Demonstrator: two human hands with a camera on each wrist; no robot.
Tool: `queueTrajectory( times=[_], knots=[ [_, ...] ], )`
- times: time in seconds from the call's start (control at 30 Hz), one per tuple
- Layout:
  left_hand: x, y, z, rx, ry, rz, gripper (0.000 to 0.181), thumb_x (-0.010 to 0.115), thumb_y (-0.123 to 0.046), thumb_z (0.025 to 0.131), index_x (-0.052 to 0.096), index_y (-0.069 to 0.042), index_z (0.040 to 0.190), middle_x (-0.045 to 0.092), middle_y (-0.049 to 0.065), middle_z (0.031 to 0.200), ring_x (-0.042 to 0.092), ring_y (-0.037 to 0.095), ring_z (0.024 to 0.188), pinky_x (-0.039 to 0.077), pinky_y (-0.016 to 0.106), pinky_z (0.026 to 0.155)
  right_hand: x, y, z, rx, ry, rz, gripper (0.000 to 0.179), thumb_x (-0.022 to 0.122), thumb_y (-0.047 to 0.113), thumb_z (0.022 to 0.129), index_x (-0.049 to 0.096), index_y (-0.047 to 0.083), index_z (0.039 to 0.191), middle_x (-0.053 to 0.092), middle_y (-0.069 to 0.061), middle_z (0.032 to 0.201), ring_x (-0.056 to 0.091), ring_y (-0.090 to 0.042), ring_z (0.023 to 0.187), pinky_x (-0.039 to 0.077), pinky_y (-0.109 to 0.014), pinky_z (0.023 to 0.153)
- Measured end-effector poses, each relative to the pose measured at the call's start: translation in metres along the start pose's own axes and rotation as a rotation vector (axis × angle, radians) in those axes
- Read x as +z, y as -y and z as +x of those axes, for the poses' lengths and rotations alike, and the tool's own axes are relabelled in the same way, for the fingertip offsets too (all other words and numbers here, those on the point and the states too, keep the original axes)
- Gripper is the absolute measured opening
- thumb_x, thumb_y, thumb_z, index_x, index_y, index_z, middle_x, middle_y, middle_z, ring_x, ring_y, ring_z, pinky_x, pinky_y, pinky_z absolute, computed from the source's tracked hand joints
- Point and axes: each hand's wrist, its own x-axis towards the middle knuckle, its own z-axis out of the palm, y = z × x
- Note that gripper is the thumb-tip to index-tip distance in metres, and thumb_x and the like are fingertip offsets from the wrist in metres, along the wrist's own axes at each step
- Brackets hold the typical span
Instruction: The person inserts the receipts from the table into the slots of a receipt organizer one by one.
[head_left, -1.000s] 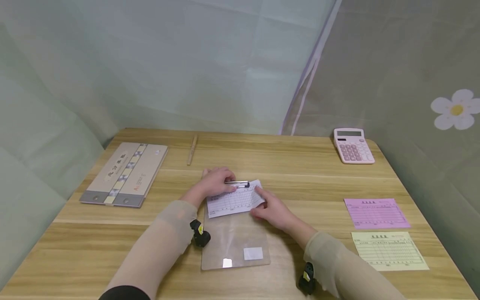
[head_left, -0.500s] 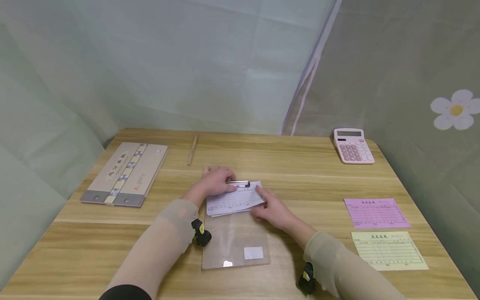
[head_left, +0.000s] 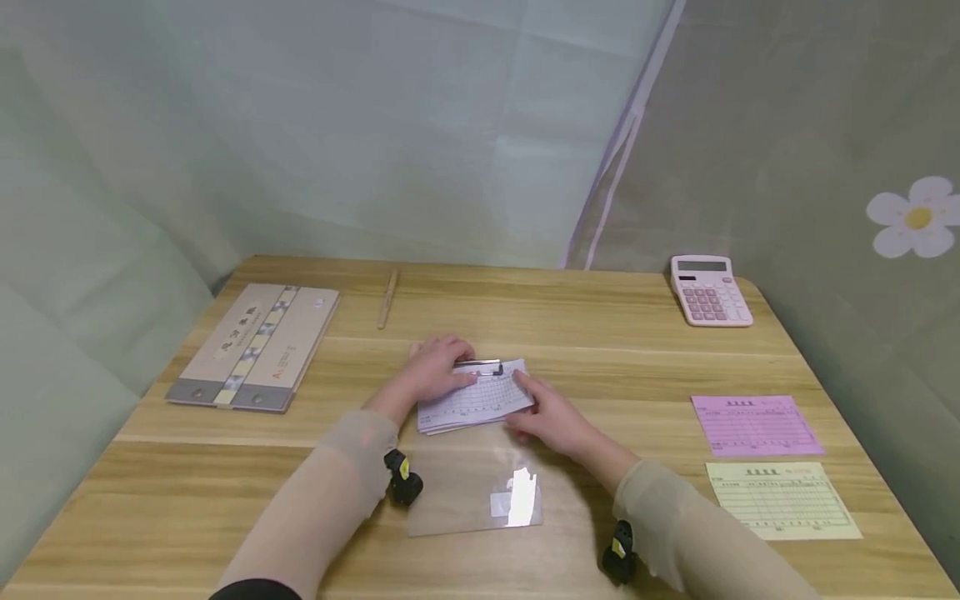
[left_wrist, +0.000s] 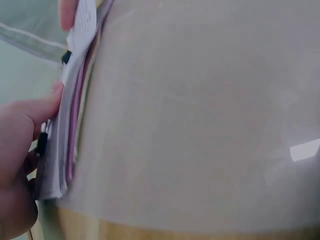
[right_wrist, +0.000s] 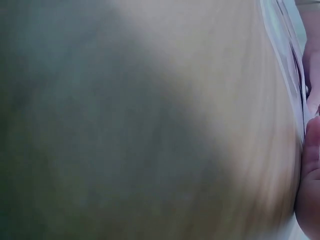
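A transparent clipboard (head_left: pixel 457 492) lies at the middle of the table, its metal clip (head_left: pixel 480 367) at the far end. Under the clip sits a stack of printed slips (head_left: pixel 468 407), white on top. Pink and yellowish sheet edges show lower in the stack in the left wrist view. My left hand (head_left: pixel 437 371) grips the clipboard's top by the clip, its thumb (left_wrist: pixel 47 102) on the slips. With thumb and fingers, my right hand (head_left: pixel 551 417) pinches the slips' right edge. Only part of the right hand shows at the border of the right wrist view.
A banded ledger book (head_left: pixel 255 346) lies at the left, a tan stick-like pen (head_left: pixel 387 298) beyond it. A pink calculator (head_left: pixel 710 290) stands at the back right. Nearer on the right are a pink slip (head_left: pixel 757 425) and a yellow slip (head_left: pixel 783 500). Curtains hang behind the table.
The top slip's curled right side has come down, and several layered edges now show along the stack's bottom. The glare on the clipboard has shifted right and grown. Both hands stay nearly in place.
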Motion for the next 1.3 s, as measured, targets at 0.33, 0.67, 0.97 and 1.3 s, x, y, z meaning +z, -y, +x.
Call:
queueTrajectory(
  times=[0.33, 0.67, 0.97, 1.3],
  knots=[
    [0.002, 0.007, -0.004, 0.012, -0.006, -0.069, 0.048, 0.064, -0.046, 0.085, 0.057, -0.016, 0.122, 0.053, 0.004, 0.125, 0.041, 0.025, 0.111, 0.025, 0.045, 0.092, -0.014, -0.002, -0.003, 0.012, 0.009, 0.015, 0.071, 0.067, 0.006, 0.083, 0.03, -0.003, 0.143, 0.052, -0.019, 0.116, 0.058, -0.019, 0.057, 0.05, -0.033, 0.054],
    [0.006, 0.011, -0.003, 0.019, -0.02, -0.065, 0.049, 0.063, -0.047, 0.085, 0.057, -0.016, 0.122, 0.053, 0.002, 0.122, 0.042, 0.023, 0.11, 0.025, 0.045, 0.091, -0.03, -0.003, -0.01, 0.039, -0.011, -0.034, 0.065, 0.067, 0.009, 0.084, 0.036, 0.0, 0.141, 0.045, -0.019, 0.134, 0.057, -0.019, 0.057, 0.05, -0.033, 0.055],
    [0.008, 0.011, -0.002, 0.018, -0.022, -0.054, 0.05, 0.063, -0.049, 0.084, 0.058, -0.017, 0.122, 0.054, 0.001, 0.121, 0.042, 0.023, 0.109, 0.026, 0.043, 0.09, -0.068, -0.012, -0.024, 0.045, -0.059, -0.099, 0.063, 0.065, 0.012, 0.087, 0.035, -0.002, 0.141, 0.044, -0.02, 0.135, 0.053, -0.017, 0.057, 0.047, -0.029, 0.054],
    [0.007, 0.01, -0.002, 0.015, -0.03, -0.055, 0.047, 0.063, -0.048, 0.085, 0.058, -0.017, 0.12, 0.054, 0.002, 0.122, 0.042, 0.024, 0.109, 0.026, 0.043, 0.091, -0.14, -0.034, -0.048, 0.069, -0.203, -0.306, 0.065, 0.064, 0.023, 0.089, 0.035, -0.002, 0.141, 0.042, -0.02, 0.138, 0.056, -0.026, 0.097, 0.045, -0.032, 0.074]
  ],
)
